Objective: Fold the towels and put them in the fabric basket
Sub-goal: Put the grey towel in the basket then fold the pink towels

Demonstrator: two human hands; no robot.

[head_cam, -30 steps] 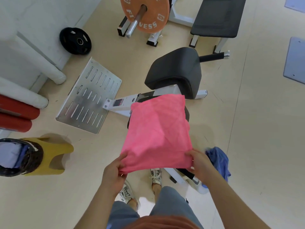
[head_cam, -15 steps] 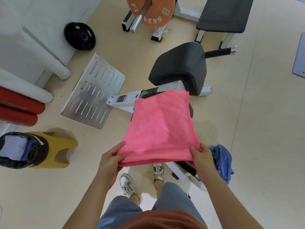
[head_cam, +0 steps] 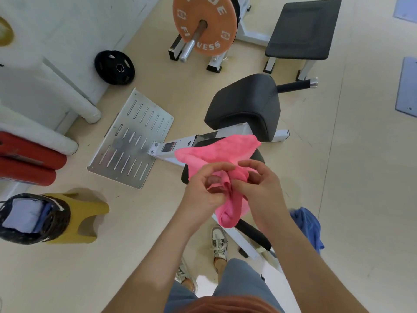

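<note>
Where the pink towel [head_cam: 217, 154] earlier hung flat between separated hands, left hand [head_cam: 204, 190] and right hand [head_cam: 259, 188] now meet, both pinching its bunched edges, fold sagging beneath them, dark basket [head_cam: 33, 219] well left.

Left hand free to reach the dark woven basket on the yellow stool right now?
Probably not: the left hand and right hand both pinch the pink towel; the basket sits far left.

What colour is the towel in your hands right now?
Pink towel, seen clearly in the head view.
</note>
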